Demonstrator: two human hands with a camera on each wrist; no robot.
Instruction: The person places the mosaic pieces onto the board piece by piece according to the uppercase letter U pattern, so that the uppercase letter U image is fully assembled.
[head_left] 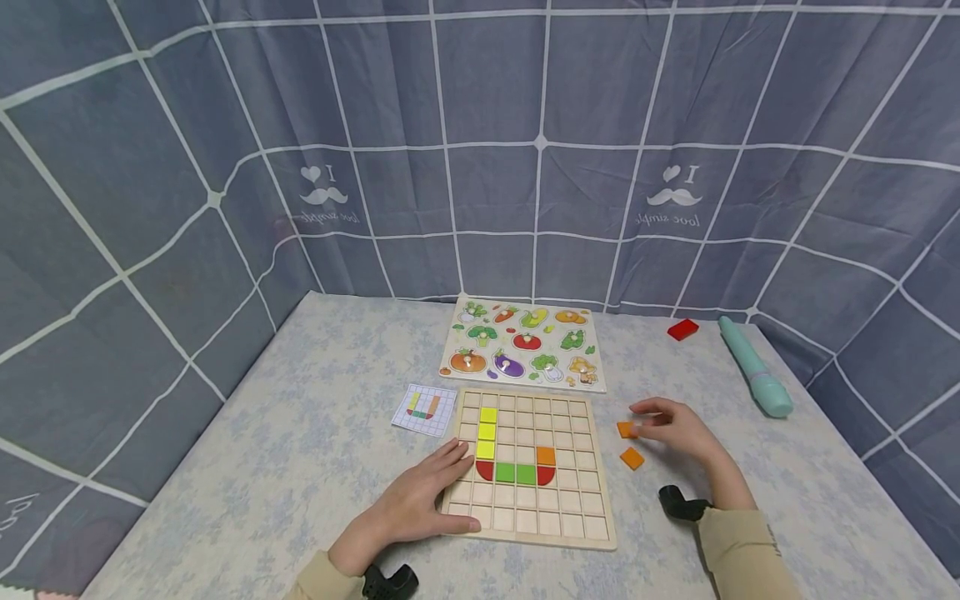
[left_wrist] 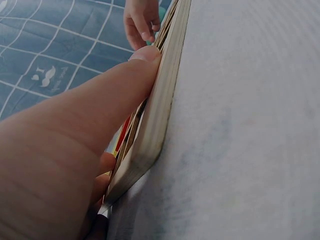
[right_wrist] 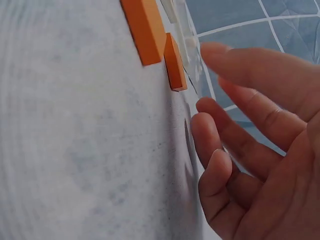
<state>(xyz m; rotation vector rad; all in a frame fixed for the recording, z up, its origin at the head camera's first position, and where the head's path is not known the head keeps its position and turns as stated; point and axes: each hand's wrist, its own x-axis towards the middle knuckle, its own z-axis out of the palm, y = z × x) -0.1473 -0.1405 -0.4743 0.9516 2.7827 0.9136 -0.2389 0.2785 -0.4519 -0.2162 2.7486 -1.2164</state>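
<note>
My left hand (head_left: 416,502) rests on the left side of a wooden grid board (head_left: 570,525), its thumb (left_wrist: 147,55) lying along the near edge. In the grid, yellow squares (head_left: 487,432) form a column, green squares (head_left: 516,473) a row between two red rounded pieces (head_left: 547,475), with one orange square (head_left: 545,456) above the right one. Right of the board, my right hand (head_left: 675,427) hovers by a loose orange square tile (head_left: 625,429); in the right wrist view its loosely bent fingers (right_wrist: 215,135) hold nothing. A second orange tile (head_left: 632,458) lies nearer.
A pattern card (head_left: 424,409) lies left of the board. Behind it is a vegetable puzzle board (head_left: 525,342). A red block (head_left: 682,330) and a teal cylindrical object (head_left: 756,371) lie at the back right. Blue tile-print curtains (head_left: 487,192) enclose the table.
</note>
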